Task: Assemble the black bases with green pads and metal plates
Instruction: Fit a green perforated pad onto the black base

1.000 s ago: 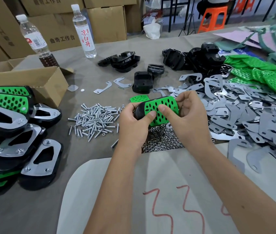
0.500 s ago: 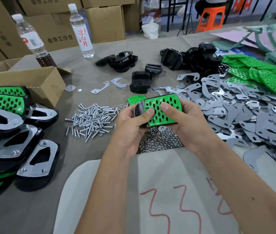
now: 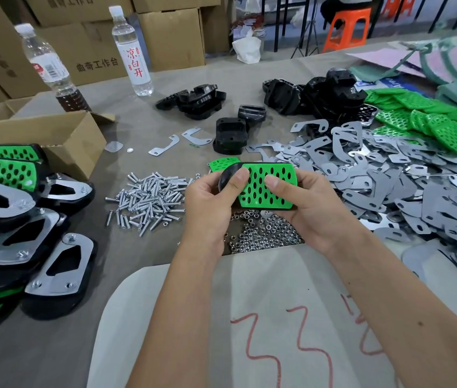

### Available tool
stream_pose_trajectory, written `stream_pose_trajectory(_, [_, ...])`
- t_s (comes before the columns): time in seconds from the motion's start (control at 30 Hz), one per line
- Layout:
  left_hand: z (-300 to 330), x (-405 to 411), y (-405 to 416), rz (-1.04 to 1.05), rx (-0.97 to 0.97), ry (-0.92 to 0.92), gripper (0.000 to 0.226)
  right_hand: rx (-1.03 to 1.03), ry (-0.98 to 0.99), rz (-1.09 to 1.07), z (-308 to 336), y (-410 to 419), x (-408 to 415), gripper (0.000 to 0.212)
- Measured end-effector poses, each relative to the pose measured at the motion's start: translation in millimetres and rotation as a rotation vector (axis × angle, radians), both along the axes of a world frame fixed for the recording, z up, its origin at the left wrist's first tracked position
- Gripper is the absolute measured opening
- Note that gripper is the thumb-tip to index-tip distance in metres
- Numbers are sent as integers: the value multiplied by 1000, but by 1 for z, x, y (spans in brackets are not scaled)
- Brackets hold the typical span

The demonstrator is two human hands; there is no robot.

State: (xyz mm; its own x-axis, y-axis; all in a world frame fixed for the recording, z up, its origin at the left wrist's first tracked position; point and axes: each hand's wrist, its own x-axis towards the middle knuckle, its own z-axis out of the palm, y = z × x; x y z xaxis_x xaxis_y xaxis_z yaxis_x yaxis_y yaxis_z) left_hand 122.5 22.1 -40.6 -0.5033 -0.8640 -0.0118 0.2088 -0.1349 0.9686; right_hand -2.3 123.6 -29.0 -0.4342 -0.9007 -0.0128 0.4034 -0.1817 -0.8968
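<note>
Both hands hold a rounded black plastic base (image 3: pixel 225 177) faced with a perforated green rubber pad (image 3: pixel 263 186): the left hand (image 3: pixel 210 208) grips its left end, thumb on the pad, while the right hand (image 3: pixel 302 203) cradles the right end, thumb pressing the pad. Below lie small silver nuts (image 3: pixel 263 233); silver screws (image 3: pixel 151 197) lie left, grey metal plates (image 3: pixel 403 186) right.

- We see two bare forearms, with no sleeve reaching into view on either.
- Our left hand (image 3: pixel 210 203) wears no glove, ring or watch, and the thumbnail is short and plain.
- Our right hand (image 3: pixel 304 204) is likewise ungloved, its nails trimmed and unpainted.
- The right forearm carries one small dark mole (towards the elbow end).
</note>
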Motion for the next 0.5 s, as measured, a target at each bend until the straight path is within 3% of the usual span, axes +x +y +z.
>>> stream_pose_trajectory(0.23, [7,0,6,-57,68,79,38,-47,-24,29,0,4,-1,18])
stream_pose_trajectory(0.5, [3,-1,4,-5,69,64,37,50,-13,15,4,1,3,28])
